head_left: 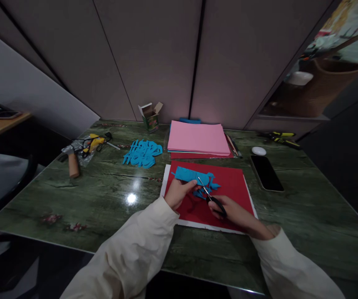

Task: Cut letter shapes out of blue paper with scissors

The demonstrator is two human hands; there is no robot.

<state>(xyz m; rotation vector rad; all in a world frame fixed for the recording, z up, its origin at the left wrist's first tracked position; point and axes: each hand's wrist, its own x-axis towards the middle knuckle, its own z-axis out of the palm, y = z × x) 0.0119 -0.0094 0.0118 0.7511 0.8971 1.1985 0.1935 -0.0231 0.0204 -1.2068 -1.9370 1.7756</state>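
Observation:
My left hand [180,192] pinches a strip of blue paper [189,175] along its lower edge, thumb on top. In my right hand [227,209] is a pair of black-handled scissors [216,204], its blades pointing up and left against the strip. Whether the blades are apart is too small to tell. Blue paper scraps [201,193] with ragged shapes lie under and beside the strip. Beneath both hands is a red sheet [228,182] on top of a slightly larger white one. Cut-out blue paper shapes [143,153] lie in a pile to the left.
Behind the red sheet sits a stack of pink paper [197,137], pencils [233,145] at its right. A small open box [150,118] stands near the wall. To the right are a phone [266,172], a white oval case [259,151] and pliers [280,140]; a wooden-handled tool [73,164] lies left.

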